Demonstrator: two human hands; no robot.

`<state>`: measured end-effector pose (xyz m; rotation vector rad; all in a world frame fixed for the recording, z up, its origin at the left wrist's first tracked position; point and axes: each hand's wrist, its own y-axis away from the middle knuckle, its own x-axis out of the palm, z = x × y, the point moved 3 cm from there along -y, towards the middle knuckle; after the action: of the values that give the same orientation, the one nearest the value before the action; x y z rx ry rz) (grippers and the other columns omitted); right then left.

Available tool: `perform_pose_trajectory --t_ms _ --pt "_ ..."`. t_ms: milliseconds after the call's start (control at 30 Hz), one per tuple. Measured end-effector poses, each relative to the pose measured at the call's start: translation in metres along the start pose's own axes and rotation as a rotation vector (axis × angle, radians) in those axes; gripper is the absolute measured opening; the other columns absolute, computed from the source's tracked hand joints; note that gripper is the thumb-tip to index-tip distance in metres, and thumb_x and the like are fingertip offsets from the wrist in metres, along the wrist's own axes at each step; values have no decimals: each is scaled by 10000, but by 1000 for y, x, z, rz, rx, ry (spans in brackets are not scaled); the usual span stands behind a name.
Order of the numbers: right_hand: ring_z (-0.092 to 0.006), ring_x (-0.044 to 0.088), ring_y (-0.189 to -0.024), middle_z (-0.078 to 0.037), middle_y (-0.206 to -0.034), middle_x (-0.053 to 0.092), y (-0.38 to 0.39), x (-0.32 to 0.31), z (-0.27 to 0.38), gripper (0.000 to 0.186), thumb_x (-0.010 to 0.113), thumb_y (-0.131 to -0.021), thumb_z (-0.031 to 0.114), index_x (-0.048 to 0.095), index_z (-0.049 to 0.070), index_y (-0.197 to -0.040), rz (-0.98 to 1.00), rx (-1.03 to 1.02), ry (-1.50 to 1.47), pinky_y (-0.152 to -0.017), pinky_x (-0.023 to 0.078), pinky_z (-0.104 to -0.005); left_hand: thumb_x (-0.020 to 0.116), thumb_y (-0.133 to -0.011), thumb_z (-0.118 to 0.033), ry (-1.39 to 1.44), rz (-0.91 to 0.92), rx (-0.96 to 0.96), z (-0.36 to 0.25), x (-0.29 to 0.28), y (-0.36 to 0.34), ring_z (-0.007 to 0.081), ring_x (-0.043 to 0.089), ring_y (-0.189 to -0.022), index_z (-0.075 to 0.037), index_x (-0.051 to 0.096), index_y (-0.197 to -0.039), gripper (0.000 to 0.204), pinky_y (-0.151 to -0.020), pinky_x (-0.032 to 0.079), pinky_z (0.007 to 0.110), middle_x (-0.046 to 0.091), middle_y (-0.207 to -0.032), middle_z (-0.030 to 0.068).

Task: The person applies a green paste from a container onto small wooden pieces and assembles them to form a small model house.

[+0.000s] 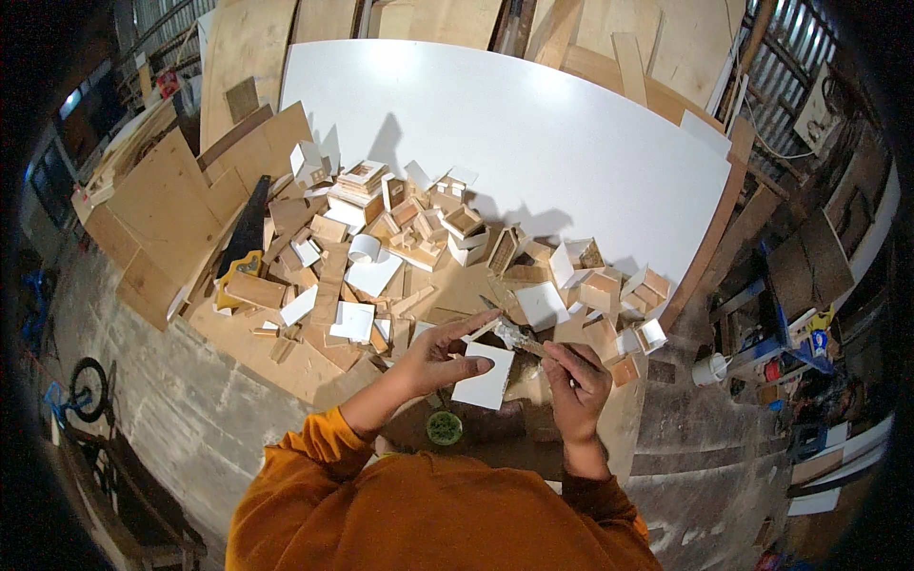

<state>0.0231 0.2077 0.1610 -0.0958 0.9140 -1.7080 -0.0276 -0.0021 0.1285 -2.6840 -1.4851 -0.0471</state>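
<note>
Worktop (286, 366) centre, heaped with wood offcuts and small boxes (419, 238). Large sheet panel (533, 133) lies behind heap, far right. Plywood boards (162, 209) stacked far left of heap; saw (246, 238) between boards and heap. Square panel piece (486, 376) near edge, between left hand (438, 352) and right hand (576, 381). Small round jar (444, 427) just below it, nearest person. Bicycle (81, 390) on floor, near left. Cup (709, 369) right of worktop.

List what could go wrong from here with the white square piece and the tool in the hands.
1. The left hand supports the white square piece with spread fingers close to the tool tip held by the right hand; a slip might nick them.
2. The workbench is crowded with small wood and white offcuts; an elbow could knock some off.
</note>
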Motion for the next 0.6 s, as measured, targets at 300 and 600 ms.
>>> perform_pose_trajectory --t_ms 300,600 --pt "-208 642 -737 -119 -876 666 3 -12 13 218 709 -743 -39 708 15 -954 -2 -115 100 -628 505 -281 734 -799 -87 83 -4 53 -10 4 5 179 438 -1248 -36 422 -1407 685 -1041 340 314 446 -1403 109" --pt "-229 652 -765 -143 -892 654 7 -24 14 234 660 -771 -71 699 3 -989 -2 -113 26 -673 520 -283 749 -802 -155 -41 -35 144 -9 0 6 78 436 -828 -94 460 -1398 665 -686 392 210 548 -1157 41"
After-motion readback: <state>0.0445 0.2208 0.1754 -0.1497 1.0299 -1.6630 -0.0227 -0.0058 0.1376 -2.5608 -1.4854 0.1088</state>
